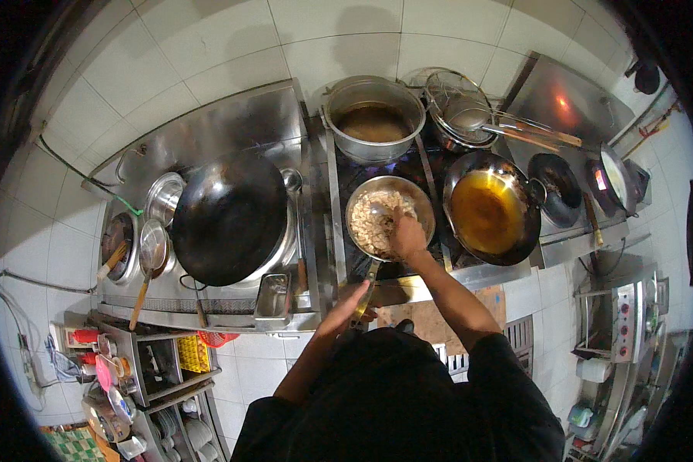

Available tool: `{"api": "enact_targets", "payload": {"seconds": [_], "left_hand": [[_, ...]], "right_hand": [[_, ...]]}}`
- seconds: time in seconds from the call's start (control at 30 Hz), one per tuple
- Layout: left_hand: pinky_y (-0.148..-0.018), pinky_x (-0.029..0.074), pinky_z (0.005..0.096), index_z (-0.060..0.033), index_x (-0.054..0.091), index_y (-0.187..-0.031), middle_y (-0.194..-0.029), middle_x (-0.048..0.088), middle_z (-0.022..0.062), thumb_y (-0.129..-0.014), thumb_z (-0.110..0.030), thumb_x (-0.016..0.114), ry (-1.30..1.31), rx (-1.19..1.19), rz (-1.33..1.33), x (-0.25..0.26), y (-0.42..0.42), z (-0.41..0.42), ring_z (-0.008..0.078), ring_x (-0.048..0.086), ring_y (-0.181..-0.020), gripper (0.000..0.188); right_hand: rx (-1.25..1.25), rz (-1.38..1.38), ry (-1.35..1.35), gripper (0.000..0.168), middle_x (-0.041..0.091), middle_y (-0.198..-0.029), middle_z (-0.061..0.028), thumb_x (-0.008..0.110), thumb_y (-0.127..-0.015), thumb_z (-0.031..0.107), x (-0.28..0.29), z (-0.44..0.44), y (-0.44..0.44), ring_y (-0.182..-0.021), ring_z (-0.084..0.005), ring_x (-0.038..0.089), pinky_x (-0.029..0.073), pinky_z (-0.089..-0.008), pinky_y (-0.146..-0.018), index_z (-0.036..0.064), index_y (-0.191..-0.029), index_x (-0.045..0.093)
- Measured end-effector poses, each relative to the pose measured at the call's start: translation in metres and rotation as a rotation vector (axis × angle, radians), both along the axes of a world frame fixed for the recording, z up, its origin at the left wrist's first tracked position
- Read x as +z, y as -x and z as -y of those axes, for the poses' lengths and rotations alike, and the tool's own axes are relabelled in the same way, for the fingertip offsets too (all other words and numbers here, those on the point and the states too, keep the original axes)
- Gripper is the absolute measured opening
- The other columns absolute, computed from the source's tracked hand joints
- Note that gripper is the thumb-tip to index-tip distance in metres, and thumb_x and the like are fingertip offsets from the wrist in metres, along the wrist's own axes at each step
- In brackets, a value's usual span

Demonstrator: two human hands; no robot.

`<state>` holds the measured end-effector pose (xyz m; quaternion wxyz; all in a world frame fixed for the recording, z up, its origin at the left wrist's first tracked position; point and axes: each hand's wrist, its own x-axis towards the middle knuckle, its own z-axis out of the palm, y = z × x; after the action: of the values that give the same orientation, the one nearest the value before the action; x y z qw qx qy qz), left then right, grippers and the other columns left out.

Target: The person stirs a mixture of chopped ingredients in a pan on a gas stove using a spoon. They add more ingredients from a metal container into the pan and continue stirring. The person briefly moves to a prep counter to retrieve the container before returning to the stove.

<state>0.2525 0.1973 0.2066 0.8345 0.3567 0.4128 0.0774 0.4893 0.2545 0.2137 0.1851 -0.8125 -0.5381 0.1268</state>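
Observation:
A metal frying pan (425, 202) sits on the front left burner of the stove, with pale chopped food (372, 216) spread over its base. My left hand (346, 306) is closed around the pan's yellowish handle (369, 291), near its end. Over the right side of the pan, my right hand (409, 235) reaches down at the food. Its fingers are bunched and point away from me; whether they pinch something is too small to tell.
A wok of amber oil (485, 211) stands close on the right. Behind the pan is a deep pot of liquid (375, 124); strainers (468, 118) rest beside it. Leftward are a large black wok (228, 219), a ladle (291, 180) and a small steel container (273, 295).

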Motion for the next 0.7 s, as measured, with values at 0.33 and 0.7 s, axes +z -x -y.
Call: {"api": "enact_targets", "payload": {"seconds": [0.33,0.7], "left_hand": [[-0.085,0.046,0.0378,-0.0101,0.053,-0.129,-0.122,0.059,0.0114,-0.092,-0.063,0.044,-0.038,0.097,-0.087,-0.010,0.022,0.005,0.0240,0.057,-0.104,0.065],[-0.078,0.049,0.0380,-0.0078,0.052,-0.125,-0.110,0.061,0.0084,-0.094,-0.058,0.047,0.077,0.065,0.021,-0.003,0.026,0.009,0.0212,0.059,-0.096,0.059]], "right_hand": [[0.136,0.217,0.057,0.046,0.062,-0.104,-0.0249,0.058,-0.076,0.002,0.018,0.026,-0.023,-0.086,-0.0415,0.065,0.055,-0.0473,-0.071,0.007,-0.121,0.051],[-0.018,-0.045,-0.407,0.022,0.060,-0.094,-0.0259,0.055,-0.084,0.001,0.051,0.073,-0.013,-0.082,-0.0465,0.060,0.050,-0.0497,-0.069,0.001,-0.106,0.053]]}}
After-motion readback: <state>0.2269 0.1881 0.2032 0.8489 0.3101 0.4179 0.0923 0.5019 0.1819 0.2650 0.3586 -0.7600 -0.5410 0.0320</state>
